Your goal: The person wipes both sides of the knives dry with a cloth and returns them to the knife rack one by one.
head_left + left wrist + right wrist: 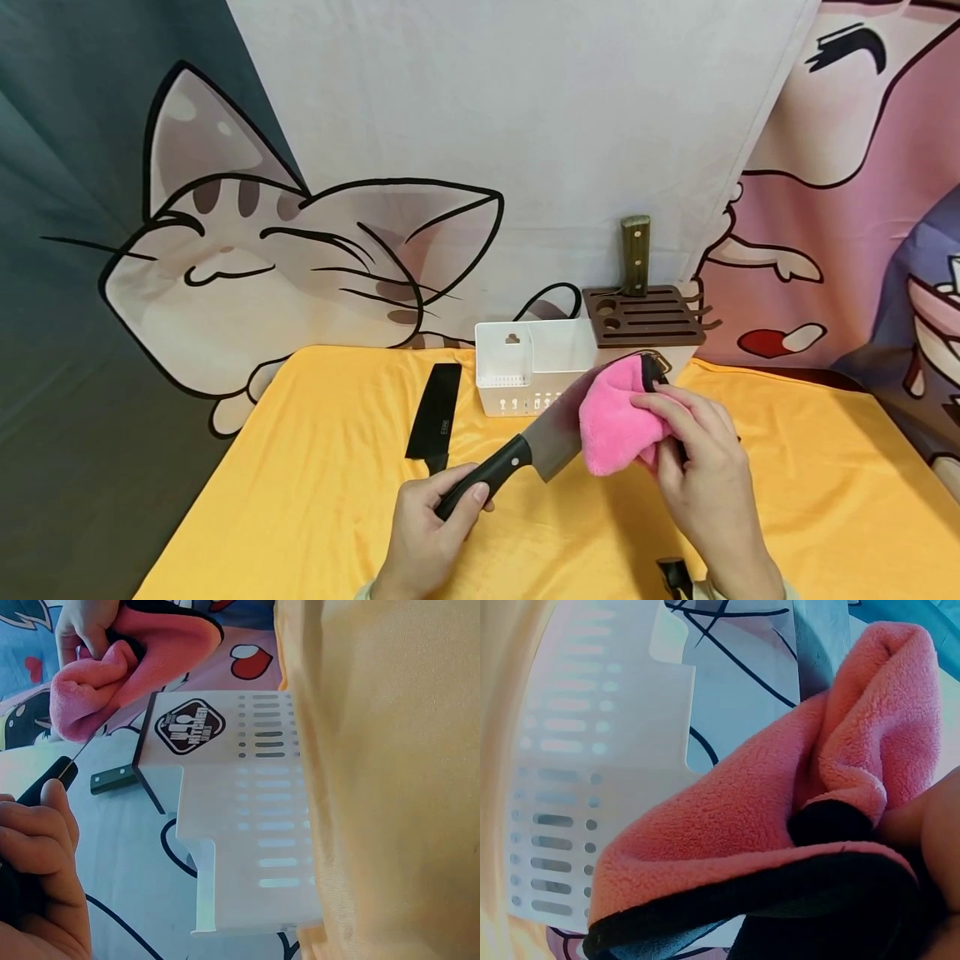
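Left hand, head view: the left hand (427,527) is gripping the black handle (487,475) of a big knife (551,442), with its fingers curling round it.
Big knife, head view: it is tilting up in the air over the bench (300,483), and its wide blade is pointing up toward the right hand (708,475).
Right hand, head view: its fingers are pinching a fluffy pink cloth (615,421).
Pink cloth, head view: it is covering the far part of the blade.
Black knife, head view: a black knife (435,410) is lying on the yellow bench, with its handle end near the left hand.
White rack, head view: a white rack (504,362) with a brown slotted top (645,317) is standing at the back, and a knife with a greenish-brown handle (636,254) is sticking up from it.
Small black thing, head view: a small black thing (673,575) is showing beside the right wrist; I can't tell what it is.
Cat picture, head view: a big smiling cat (337,275) is filling the wall cloth.
Left wrist view: the left fingers are holding the knife handle tight, and a dark badge (190,726) is showing on the rack's side.
Right wrist view: the pink cloth is bunching up in front of the rack, showing its black edge, and the right fingers are mostly hiding.
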### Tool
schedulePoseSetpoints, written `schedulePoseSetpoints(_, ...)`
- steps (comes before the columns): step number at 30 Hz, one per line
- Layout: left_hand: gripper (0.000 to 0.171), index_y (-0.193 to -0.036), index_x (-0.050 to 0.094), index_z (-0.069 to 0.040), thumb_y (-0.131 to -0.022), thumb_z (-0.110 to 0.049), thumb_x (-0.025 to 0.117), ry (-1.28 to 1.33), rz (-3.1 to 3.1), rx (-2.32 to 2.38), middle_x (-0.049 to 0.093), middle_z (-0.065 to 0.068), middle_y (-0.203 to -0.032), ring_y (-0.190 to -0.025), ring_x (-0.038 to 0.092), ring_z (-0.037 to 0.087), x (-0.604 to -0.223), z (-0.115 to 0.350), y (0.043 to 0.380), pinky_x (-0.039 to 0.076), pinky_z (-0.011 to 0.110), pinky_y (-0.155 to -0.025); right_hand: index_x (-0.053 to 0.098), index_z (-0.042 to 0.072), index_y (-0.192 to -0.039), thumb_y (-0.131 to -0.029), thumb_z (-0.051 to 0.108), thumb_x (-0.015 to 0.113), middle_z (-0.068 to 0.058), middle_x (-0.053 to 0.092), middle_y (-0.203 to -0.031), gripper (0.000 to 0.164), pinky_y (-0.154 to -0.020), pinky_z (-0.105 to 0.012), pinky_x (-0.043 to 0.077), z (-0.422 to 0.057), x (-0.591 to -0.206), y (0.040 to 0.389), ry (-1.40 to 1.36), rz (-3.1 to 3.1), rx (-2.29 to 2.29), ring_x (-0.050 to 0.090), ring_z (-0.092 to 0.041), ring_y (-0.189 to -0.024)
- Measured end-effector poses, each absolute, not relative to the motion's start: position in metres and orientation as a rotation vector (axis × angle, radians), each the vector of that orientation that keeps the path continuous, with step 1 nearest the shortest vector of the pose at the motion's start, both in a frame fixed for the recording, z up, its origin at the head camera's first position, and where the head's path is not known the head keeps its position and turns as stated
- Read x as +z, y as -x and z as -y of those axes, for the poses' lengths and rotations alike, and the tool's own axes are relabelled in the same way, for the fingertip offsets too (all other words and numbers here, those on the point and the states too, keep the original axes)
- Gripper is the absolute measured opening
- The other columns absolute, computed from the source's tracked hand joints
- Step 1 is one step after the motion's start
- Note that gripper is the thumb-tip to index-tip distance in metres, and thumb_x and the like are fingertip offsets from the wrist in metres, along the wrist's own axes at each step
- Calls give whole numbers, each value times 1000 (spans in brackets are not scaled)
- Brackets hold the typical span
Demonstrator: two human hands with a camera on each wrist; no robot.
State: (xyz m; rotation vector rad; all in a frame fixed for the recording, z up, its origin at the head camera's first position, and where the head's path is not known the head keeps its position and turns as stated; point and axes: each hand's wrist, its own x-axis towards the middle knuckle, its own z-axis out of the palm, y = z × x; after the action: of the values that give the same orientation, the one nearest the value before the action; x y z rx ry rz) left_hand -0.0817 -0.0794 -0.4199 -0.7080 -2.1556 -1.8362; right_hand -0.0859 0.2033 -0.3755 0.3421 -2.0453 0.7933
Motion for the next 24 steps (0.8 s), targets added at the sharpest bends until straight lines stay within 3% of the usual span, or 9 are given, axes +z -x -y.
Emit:
schedulePoseSetpoints(7, 14, -93, 72, -7, -95, 4, 63, 737, 2087, -1820, 65, 1, -65, -49, 45, -3, -422, 80, 83, 39, 17, -39, 75, 9, -106, -77, -14, 66, -16, 67, -115, 38, -105, -14, 31, -205, -376, 82, -371, 2183, 794, 55, -35, -107)
schedulePoseSetpoints(12, 15, -96, 72, -5, -94, 6, 62, 740, 2062, -1824, 65, 2, -65, -47, 49, -1, -422, 81, 84, 39, 17, -39, 74, 10, -106, -80, -14, 63, -13, 67, -117, 37, -105, -15, 30, -203, -376, 82, -405, 2252, 777, 55, -33, -109)
schedulePoseSetpoints(20, 13, -100, 71, -3, -95, 5, 62, 723, 2071, -1841, 66, 3, -69, -48, 50, 0, -421, 82, 84, 40, 18, -39, 73, 16, -106, -69, -18, 68, -8, 67, -114, 50, -103, -16, 32, -196, -376, 82, -527, 2235, 719, 56, -31, -102)
schedulePoseSetpoints(24, 14, -102, 72, -3, -95, 4, 63, 687, 2081, -1849, 67, 2, -70, -47, 50, 1, -421, 81, 83, 40, 18, -39, 72, 17, -108, -70, -15, 68, -8, 67, -116, 50, -104, -20, 31, -194, -377, 81, -585, 2266, 707, 55, -31, -103)
